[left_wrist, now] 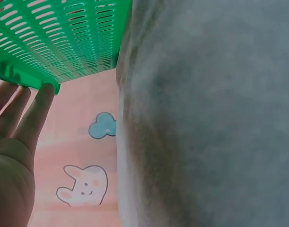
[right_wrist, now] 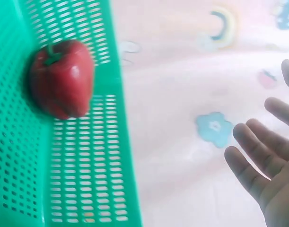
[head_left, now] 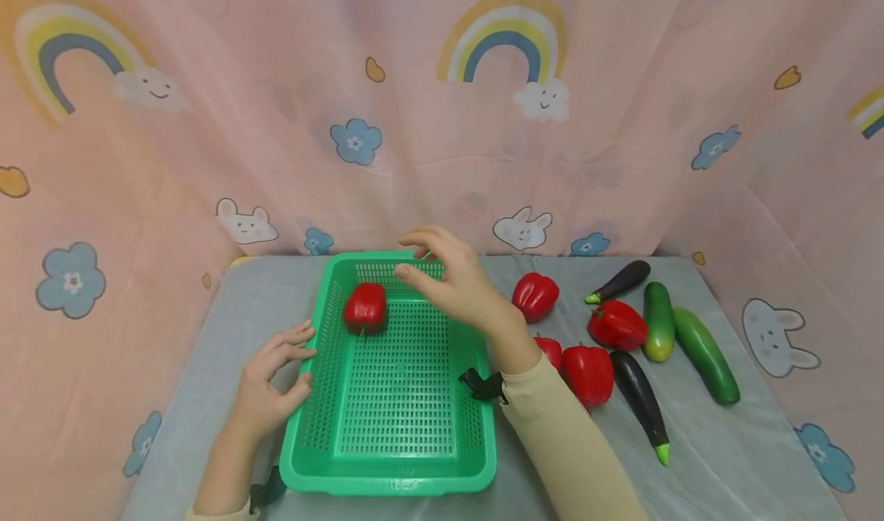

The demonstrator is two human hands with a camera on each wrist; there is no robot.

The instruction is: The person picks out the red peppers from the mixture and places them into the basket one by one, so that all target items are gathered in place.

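A green plastic basket (head_left: 397, 484) with slotted walls stands on the grey cloth. In its far left corner lies one red bell pepper (head_left: 364, 308), also seen with its green stem in the right wrist view. My left hand (head_left: 269, 379) rests its fingertips on the basket's left rim; the left wrist view has the straight fingers (left_wrist: 33, 118) at the rim's edge. Raised over the basket's far right part, my right hand (head_left: 449, 275) holds nothing, its fingers spread loosely. The right wrist view shows this hand (right_wrist: 272, 161) apart from the pepper.
Right of the basket lie several more red bell peppers (head_left: 587, 375), a dark eggplant (head_left: 641, 398), a smaller eggplant (head_left: 625, 279), a green cucumber (head_left: 707, 356) and a shorter green one (head_left: 659, 321). A pink patterned curtain (head_left: 428, 191) hangs behind the table (head_left: 753, 459).
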